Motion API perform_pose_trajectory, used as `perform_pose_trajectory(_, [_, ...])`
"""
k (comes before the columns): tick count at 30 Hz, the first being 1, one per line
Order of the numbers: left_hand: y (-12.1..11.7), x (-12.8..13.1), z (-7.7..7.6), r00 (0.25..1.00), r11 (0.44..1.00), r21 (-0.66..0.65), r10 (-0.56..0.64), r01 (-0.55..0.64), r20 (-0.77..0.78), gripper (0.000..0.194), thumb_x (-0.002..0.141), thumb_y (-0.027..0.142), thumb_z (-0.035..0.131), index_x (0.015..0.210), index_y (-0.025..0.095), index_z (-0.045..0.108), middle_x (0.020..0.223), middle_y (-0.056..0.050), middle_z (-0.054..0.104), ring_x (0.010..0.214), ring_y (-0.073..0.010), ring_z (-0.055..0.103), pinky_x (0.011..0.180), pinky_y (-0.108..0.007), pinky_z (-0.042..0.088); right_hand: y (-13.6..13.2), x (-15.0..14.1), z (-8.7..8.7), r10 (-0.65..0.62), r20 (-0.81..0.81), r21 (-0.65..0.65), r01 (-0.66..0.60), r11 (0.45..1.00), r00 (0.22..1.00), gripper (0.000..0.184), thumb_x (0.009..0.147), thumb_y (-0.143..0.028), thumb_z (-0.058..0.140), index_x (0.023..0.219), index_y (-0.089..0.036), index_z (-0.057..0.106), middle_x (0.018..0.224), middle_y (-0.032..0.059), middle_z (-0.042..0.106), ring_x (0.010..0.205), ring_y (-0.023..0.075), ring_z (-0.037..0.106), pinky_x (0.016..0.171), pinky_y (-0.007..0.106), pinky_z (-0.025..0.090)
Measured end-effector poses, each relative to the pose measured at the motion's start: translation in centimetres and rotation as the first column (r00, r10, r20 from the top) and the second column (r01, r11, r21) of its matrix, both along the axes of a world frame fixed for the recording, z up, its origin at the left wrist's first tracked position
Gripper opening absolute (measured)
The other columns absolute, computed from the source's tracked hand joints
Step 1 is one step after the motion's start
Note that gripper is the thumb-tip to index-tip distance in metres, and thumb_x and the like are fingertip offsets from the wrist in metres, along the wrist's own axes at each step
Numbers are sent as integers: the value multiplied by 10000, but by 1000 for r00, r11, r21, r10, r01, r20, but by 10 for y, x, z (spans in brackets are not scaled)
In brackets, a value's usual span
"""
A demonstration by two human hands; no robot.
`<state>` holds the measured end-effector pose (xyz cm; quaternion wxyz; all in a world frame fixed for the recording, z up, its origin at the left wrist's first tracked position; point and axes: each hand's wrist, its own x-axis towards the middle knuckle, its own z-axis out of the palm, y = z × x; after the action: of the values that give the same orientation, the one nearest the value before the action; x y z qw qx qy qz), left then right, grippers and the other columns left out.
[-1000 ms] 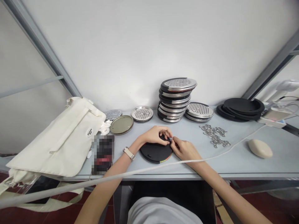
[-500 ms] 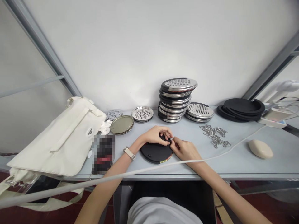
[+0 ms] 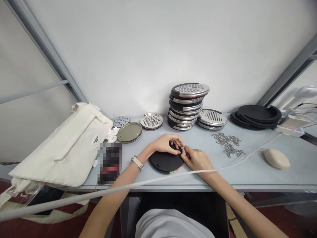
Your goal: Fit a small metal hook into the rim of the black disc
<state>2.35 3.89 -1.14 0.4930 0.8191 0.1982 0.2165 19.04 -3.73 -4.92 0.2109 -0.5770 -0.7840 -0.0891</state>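
Holding the far edge of the black disc (image 3: 165, 162), the left hand (image 3: 167, 143) is bent into a loose curve, thumb and fingers set apart with part of the disc showing between them; how firmly they press cannot be told. The right hand (image 3: 196, 158) has its thumb and forefinger pinched together on a small metal clip (image 3: 182, 148) at the disc's far right edge, and the fingertips hide most of that clip. The disc lies flat on the table (image 3: 247, 172), in front of the person, with a thin coloured line along its near right rim. Right of the right hand is a loose pile of metal clips (image 3: 228, 144). Beyond the hands stands a tall stack of graters (image 3: 188, 105), with a lower stack of graters (image 3: 211, 119) just beside it.
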Motion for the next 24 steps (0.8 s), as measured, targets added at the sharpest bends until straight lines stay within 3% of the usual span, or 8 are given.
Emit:
perform_pose_trajectory(14, [1, 0, -2, 1000, 997, -69, -17, 17, 9, 329, 608, 128, 638, 932, 116, 581, 826, -44, 613, 753, -92, 560, 751, -237, 447, -2, -1, 0, 35, 23, 106, -38, 994, 999, 236, 810, -259, 378, 640, -174, 517, 482, 1, 552, 418, 85, 475, 470, 230, 204])
perform_pose_trajectory(24, [3, -1, -4, 999, 1000, 13, 23, -23, -49, 359, 602, 146, 636, 953, 133, 560, 914, -56, 598, 736, -90, 554, 690, -219, 448, 1, 3, 4, 50, -14, -168, -52, 984, 999, 261, 876, -296, 272, 826, -185, 503, 633, 25, 631, 493, 117, 549, 478, 234, 222])
